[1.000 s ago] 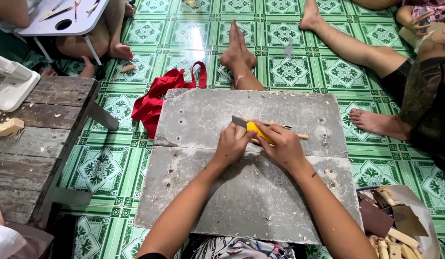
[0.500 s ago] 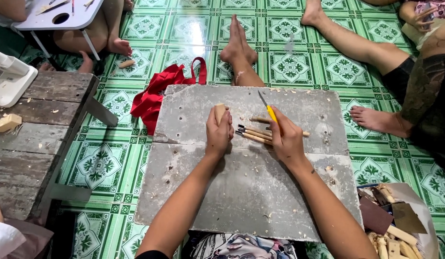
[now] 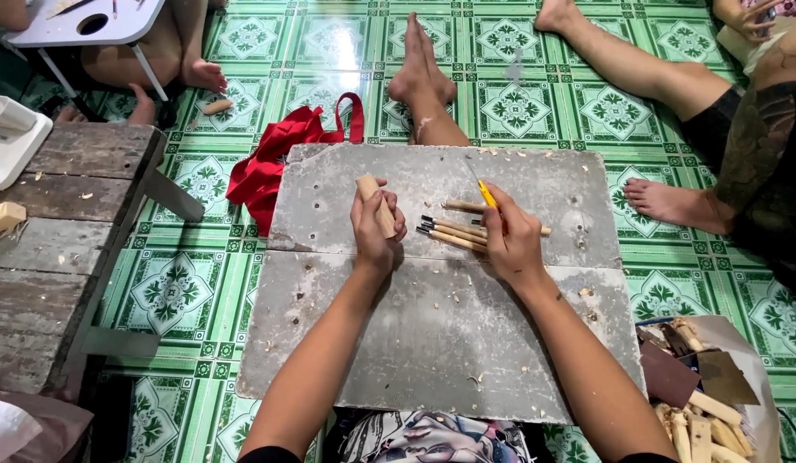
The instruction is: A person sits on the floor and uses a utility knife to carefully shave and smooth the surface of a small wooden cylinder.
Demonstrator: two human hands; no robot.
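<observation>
Left hand point(image 3: 376, 230) wrapped tight round a short pale wooden block point(image 3: 375, 204), its top end poking above the fingers. Right hand point(image 3: 511, 242) closed on a yellow-handled carving knife point(image 3: 484, 190), blade pointing away from the person. Both rest on a grey, chipped work board point(image 3: 432, 343) laid over the lap. Betw. the hands lie several wooden-handled carving tools point(image 3: 454, 230), side by side. Red cloth bag point(image 3: 274, 167) at the board's far-left corner, on green patterned floor tiles point(image 3: 518, 103). Weathered plank bench point(image 3: 63, 231) to the left; other people's bare legs point(image 3: 638, 64) beyond.
</observation>
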